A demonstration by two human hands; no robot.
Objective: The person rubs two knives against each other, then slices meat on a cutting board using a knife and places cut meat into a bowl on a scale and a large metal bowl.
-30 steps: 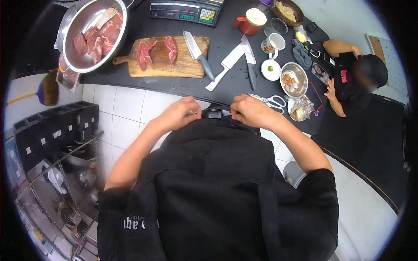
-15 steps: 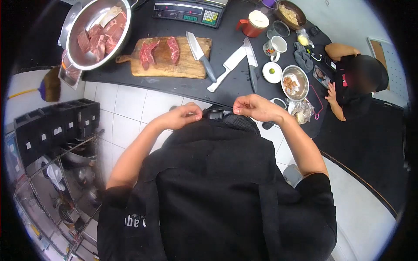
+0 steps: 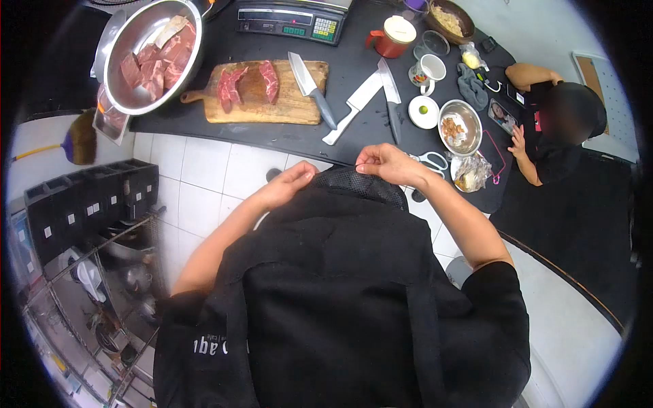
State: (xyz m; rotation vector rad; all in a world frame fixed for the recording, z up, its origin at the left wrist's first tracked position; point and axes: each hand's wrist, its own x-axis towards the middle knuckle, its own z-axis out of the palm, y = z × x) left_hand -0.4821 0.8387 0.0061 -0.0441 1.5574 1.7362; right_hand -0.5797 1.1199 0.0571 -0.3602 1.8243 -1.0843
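Observation:
My left hand (image 3: pixel 291 185) and my right hand (image 3: pixel 389 165) are in front of my body, just below the table edge. Between them is a black mesh piece (image 3: pixel 357 182), pinched between thumb and fingers at its upper edge on both sides. Whether it is a cap or part of a garment I cannot make out. My black apron (image 3: pixel 326 292) hides its lower part. On the table above my hands lie a grey-handled knife (image 3: pixel 311 90), a white-handled cleaver (image 3: pixel 354 109) and another dark-handled knife (image 3: pixel 392 98).
Two meat slices (image 3: pixel 232 87) lie on a wooden board (image 3: pixel 299 112). A steel bowl (image 3: pixel 119 95) of meat chunks, a scale (image 3: pixel 292 20), a small steel bowl (image 3: pixel 449 143), a mug (image 3: pixel 428 71) and scissors (image 3: pixel 433 161) stand around. At right sits a person (image 3: pixel 571 115) with a phone (image 3: pixel 502 117).
My right hand has moved slightly left and up, and my left hand has turned a little. More of the mesh now shows stretched between them.

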